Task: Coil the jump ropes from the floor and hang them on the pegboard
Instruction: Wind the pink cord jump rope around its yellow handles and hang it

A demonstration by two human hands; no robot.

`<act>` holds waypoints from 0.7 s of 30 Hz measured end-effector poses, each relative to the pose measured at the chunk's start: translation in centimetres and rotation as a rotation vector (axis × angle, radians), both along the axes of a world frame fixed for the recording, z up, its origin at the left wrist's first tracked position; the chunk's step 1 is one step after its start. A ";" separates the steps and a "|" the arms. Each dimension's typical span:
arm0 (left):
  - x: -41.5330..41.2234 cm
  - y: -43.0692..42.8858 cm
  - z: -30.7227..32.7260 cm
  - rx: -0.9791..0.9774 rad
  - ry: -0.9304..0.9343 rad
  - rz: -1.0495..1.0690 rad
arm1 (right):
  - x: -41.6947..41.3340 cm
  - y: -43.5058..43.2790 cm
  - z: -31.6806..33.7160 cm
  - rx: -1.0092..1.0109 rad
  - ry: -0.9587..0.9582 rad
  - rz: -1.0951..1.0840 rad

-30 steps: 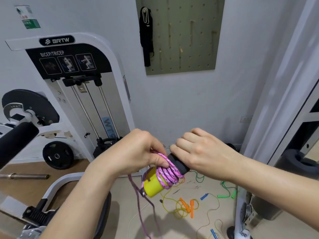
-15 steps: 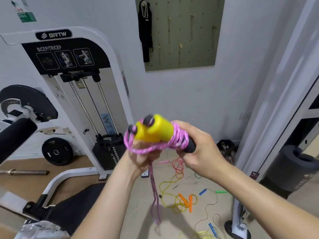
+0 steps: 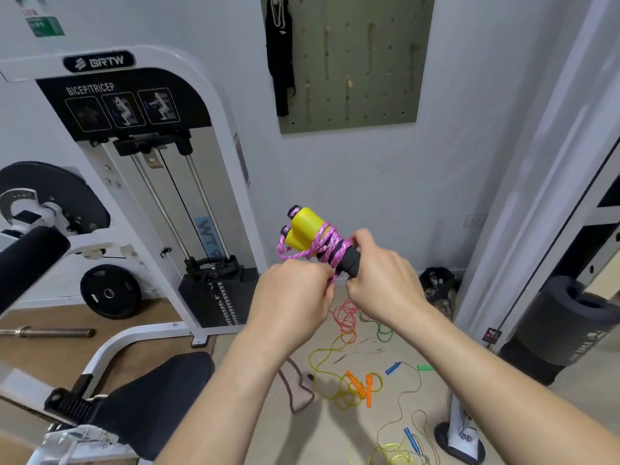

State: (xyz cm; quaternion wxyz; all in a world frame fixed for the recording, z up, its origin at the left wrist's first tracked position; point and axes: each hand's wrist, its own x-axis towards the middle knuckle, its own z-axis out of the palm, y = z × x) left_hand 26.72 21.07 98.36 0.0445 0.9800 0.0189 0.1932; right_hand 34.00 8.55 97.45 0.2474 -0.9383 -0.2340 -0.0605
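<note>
Head view: at centre the right hand [image 3: 382, 283] grips the black end of the pink jump rope [image 3: 322, 245] wound round its handles [image 3: 303, 229], the left hand [image 3: 295, 297] at their 7 o'clock pinching the loose strand; coiling seems nearly finished, so the tail wants tucking before hanging on the pegboard [image 3: 355, 62] at 12 o'clock.

The pale floor [image 3: 328, 437] is strewn with jump ropes. A yellow rope with orange handles [image 3: 360, 385] lies mid-floor, with a red rope [image 3: 347, 317] at its twelve o'clock, a green rope [image 3: 382, 332] at one, a blue handle [image 3: 393, 368] at two and a barbell [image 3: 47, 332] far off at nine.
</note>
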 end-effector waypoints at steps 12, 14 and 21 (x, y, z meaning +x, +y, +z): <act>0.1 2.6 3.7 -0.149 0.018 -0.325 | -1.3 -1.2 1.3 -0.513 -0.557 0.508; 0.0 3.3 4.0 -0.399 0.120 -0.279 | -1.4 -1.8 1.6 -0.432 -0.648 0.585; -0.2 3.6 2.9 -0.977 0.335 -0.258 | -2.2 -2.9 3.5 -0.117 -0.458 0.764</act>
